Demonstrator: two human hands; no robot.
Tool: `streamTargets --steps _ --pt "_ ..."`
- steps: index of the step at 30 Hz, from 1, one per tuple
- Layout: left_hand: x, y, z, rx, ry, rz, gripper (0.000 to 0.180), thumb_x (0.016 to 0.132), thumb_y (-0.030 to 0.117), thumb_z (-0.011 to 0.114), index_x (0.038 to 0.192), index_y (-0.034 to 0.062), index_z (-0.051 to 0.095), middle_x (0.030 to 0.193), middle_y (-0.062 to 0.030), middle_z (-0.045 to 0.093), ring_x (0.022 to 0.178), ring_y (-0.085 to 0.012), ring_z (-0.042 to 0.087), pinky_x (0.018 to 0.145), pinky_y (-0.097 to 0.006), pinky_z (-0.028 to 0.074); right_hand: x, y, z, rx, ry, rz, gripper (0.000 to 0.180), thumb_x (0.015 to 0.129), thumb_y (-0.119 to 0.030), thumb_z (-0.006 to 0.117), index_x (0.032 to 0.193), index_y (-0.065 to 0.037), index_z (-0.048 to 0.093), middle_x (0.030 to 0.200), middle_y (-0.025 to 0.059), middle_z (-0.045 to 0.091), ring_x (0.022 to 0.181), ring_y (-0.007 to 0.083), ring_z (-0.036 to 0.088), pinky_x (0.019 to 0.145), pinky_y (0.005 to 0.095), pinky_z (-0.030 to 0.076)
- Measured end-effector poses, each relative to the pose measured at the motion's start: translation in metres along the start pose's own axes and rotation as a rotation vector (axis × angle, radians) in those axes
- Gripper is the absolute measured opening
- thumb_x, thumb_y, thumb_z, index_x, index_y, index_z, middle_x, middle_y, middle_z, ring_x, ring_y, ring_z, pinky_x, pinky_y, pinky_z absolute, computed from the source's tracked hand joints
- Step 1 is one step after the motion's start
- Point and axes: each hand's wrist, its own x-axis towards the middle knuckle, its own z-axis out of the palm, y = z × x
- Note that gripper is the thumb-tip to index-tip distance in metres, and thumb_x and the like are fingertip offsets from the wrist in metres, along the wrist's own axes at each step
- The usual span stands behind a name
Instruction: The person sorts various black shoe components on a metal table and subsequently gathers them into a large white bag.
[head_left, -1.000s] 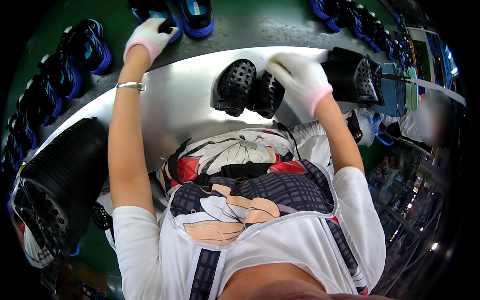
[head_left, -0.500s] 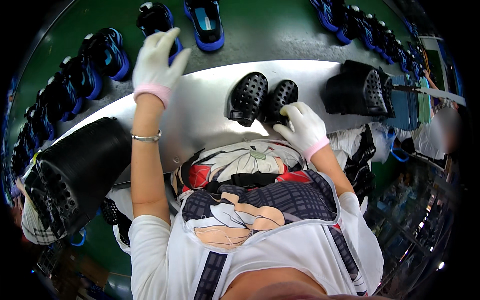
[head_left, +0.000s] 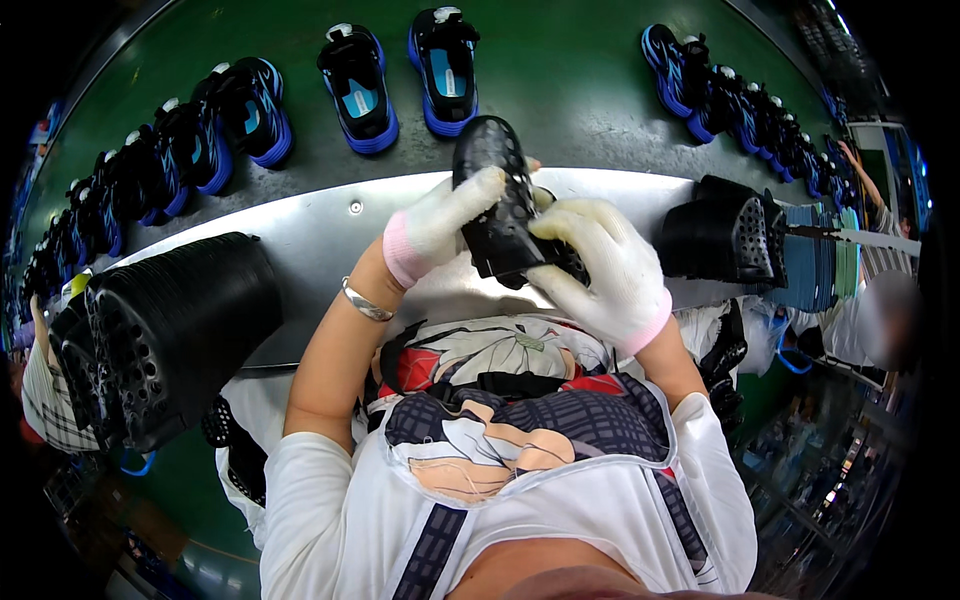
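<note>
My left hand (head_left: 438, 222), in a white glove with a pink cuff, is closed round a black shoe insert (head_left: 488, 148) with a hole-dotted toe, raised over the metal ledge. My right hand (head_left: 604, 268), gloved alike, curls beside it, with fingertips at the insert's lower right side. Of a second black perforated insert (head_left: 574, 265), only a part shows between the right hand's fingers and thumb; the rest is hidden. Beyond the hands, two black shoes with blue soles, a left one (head_left: 360, 98) and a right one (head_left: 447, 78), stand on the green surface.
Nested black inserts (head_left: 190, 330) lie at the left on the metal ledge (head_left: 350, 235); another stack (head_left: 715, 238) is at the right. Rows of shoes run along the left (head_left: 205, 140) and right (head_left: 700, 90). Another person's arm (head_left: 868, 178) shows at the far right.
My left hand has come from the far shoes back to the inserts and taken hold of one. The inserts are lifted off the ledge. The two far shoes now sit farther right in view.
</note>
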Motion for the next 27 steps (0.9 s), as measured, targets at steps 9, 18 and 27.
streamTargets --steps 9,18,27 --pt "0.002 -0.007 -0.023 0.115 0.382 0.225 0.039 0.091 0.016 0.067 0.123 0.0015 0.051 0.109 -0.0052 0.062 0.101 -0.0140 0.058 0.092 -0.031 0.047 0.030 0.012 0.035 -0.025 -0.065 0.365 0.040 0.082 -0.036 0.070 0.105 -0.004 0.061 0.091 0.0154 0.063 0.078 0.0307 0.064 0.069 0.0383 0.052" --pt "0.007 0.011 -0.038 0.191 0.391 0.076 0.037 0.091 0.029 0.068 0.112 0.0011 0.057 0.102 -0.0069 0.062 0.094 -0.0149 0.063 0.082 -0.032 0.055 0.058 0.030 0.037 -0.032 -0.107 0.369 0.038 0.084 -0.041 0.064 0.089 -0.003 0.062 0.078 0.0184 0.064 0.074 0.0373 0.064 0.067 0.0449 0.050" --pt "0.046 0.008 -0.086 1.395 0.635 0.311 0.033 0.082 0.022 0.067 0.112 0.0083 0.062 0.117 -0.0141 0.053 0.103 -0.0347 0.058 0.087 -0.042 0.050 0.133 0.063 0.012 -0.112 -0.257 0.407 0.047 0.084 -0.045 0.062 0.089 0.002 0.067 0.069 0.0152 0.061 0.066 0.0237 0.061 0.063 0.0347 0.049"
